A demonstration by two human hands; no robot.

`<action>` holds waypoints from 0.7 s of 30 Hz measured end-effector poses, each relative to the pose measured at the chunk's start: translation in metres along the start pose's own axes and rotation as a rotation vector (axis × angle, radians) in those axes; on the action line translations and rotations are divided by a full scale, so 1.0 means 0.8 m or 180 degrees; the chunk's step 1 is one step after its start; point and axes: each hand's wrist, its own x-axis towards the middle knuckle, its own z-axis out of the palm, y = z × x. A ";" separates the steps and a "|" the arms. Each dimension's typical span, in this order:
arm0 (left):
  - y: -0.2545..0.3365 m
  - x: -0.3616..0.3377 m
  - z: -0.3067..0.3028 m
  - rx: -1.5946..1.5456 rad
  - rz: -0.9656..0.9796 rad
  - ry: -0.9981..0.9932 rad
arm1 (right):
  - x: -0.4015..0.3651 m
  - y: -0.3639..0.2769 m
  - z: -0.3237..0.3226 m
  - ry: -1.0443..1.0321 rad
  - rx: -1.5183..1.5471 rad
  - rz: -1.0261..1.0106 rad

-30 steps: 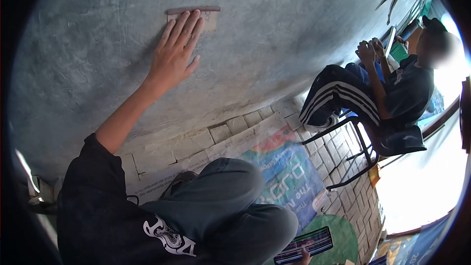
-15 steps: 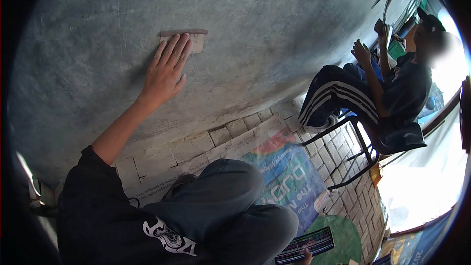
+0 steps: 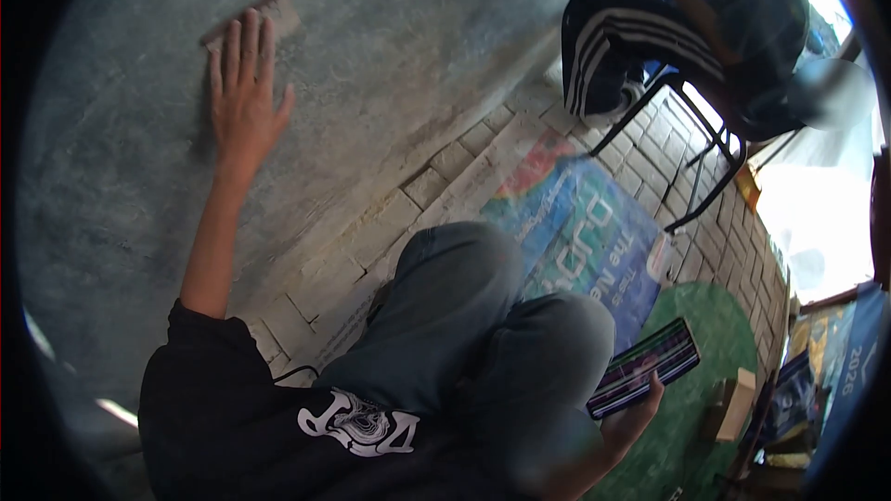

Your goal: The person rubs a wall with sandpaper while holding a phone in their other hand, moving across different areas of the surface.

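- The grey wall (image 3: 418, 56) fills the upper left, bare and smooth above and on both sides of my hand, so there is plenty of free surface there.
- The wall's lower edge meets the brick floor (image 3: 445, 162) in a slanting line, just beside my bent knees (image 3: 464, 288).
- A printed banner (image 3: 575, 232) lies flat on the bricks and a green mat (image 3: 715, 334) lies past it.
- Another person (image 3: 622, 37) sits on a chair (image 3: 705, 148) at the upper right, well apart from my hands.
- My left arm reaches up, nearly straight. My left hand (image 3: 241, 97) lies flat on the wall, fingers stretched out and a little spread, with the fingertips on the lower edge of a small pad (image 3: 269, 11) that sits tilted against the wall.
- My right hand (image 3: 636, 408) is low beside my knee, wrapped under a phone (image 3: 645, 366) whose lit screen faces up.
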 end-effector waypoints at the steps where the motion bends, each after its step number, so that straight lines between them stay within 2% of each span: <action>1: -0.003 0.007 0.002 0.0027 -0.0032 0.0271 | -0.001 -0.002 0.001 0.0042 -0.0009 0.0011; 2: -0.005 0.013 0.003 0.0057 -0.0065 0.0544 | -0.002 -0.003 0.003 0.0078 -0.0014 0.0028; 8: 0.001 0.017 0.007 0.0053 -0.0105 0.0788 | -0.003 -0.006 0.004 0.0293 0.0158 0.0117; 14: 0.016 -0.033 0.017 0.0067 -0.0022 0.0125 | -0.005 -0.010 0.012 0.0200 0.0205 0.0042; 17: 0.013 -0.036 0.015 0.0066 -0.0040 0.0040 | -0.002 -0.008 0.011 0.0129 0.0294 0.0034; 21: 0.002 -0.008 0.014 0.0050 0.0114 0.0482 | 0.002 -0.005 -0.004 0.0049 0.0232 -0.0064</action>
